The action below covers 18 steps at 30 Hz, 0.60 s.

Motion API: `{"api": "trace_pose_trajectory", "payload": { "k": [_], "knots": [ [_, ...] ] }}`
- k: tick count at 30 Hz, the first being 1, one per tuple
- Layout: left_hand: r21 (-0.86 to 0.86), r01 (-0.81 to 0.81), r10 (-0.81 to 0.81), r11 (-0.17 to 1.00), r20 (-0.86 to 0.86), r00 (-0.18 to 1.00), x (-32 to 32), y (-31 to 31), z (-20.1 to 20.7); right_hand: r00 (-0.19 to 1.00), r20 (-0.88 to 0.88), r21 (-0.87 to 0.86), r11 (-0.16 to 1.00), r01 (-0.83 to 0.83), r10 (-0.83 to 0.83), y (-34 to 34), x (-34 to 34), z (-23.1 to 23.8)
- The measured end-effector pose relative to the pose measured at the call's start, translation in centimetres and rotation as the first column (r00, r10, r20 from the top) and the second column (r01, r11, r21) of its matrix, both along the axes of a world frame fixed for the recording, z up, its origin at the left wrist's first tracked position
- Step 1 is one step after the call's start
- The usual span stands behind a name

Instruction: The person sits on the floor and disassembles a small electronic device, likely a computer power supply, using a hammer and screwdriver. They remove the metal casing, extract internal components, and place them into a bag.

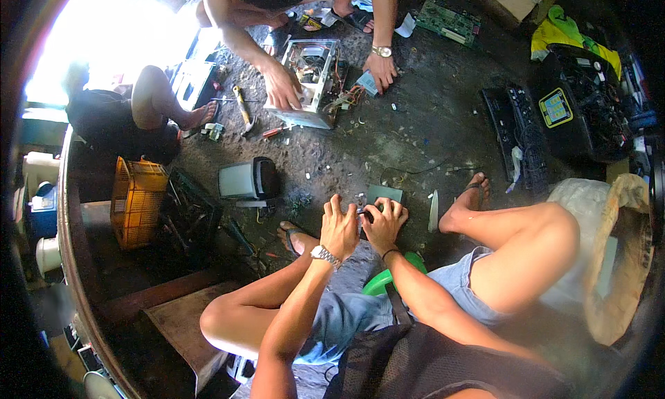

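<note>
My left hand [340,231], with a metal watch on its wrist, is closed, its fingers bent toward the right hand. My right hand [383,224], a dark band on its wrist, is closed with its fingers curled opposite. Between the fingertips of both hands there is a small dark thing, mostly hidden and too small to name. Just beyond the right hand a flat grey-green plate [385,192] lies on the ground. To the right of that hand a pale, narrow blade-shaped piece [434,212] lies near my right foot. A bright green object [377,284] shows beneath my forearms.
Across from me a co-worker's hands handle an opened metal casing [310,77] and a light-blue piece [368,83]. A hammer [244,113] lies left of it. Around are a grey boxy housing [239,180], an orange basket [138,204], a black keyboard [514,125] and a green circuit board [449,21].
</note>
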State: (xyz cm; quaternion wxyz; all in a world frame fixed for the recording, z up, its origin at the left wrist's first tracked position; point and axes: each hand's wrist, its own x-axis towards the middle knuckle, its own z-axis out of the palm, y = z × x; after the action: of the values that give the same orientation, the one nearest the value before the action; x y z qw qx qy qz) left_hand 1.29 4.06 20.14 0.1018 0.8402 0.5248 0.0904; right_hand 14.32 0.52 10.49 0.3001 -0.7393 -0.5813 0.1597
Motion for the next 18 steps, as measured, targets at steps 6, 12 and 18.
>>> {"api": "trace_pose_trajectory", "payload": {
  "k": [6, 12, 18],
  "knots": [
    [-0.314, -0.169, 0.134, 0.934, -0.130, 0.982, 1.7, -0.1, 1.1, 0.998, 0.038, 0.002, 0.999, -0.046, 0.046, 0.0, 0.4, 0.5],
    [0.060, 0.139, -0.130, 0.988, -0.132, 0.983, 1.2, 0.3, 1.0, 0.997, 0.042, -0.031, 0.997, -0.070, 0.071, 0.4, 0.5, 0.5],
    [-0.164, -0.014, -0.010, 0.986, -0.144, 0.990, 1.0, 0.2, 0.6, 0.980, 0.117, -0.138, 0.980, -0.145, 0.162, 0.7, 0.7, 0.8]
  ]
}}
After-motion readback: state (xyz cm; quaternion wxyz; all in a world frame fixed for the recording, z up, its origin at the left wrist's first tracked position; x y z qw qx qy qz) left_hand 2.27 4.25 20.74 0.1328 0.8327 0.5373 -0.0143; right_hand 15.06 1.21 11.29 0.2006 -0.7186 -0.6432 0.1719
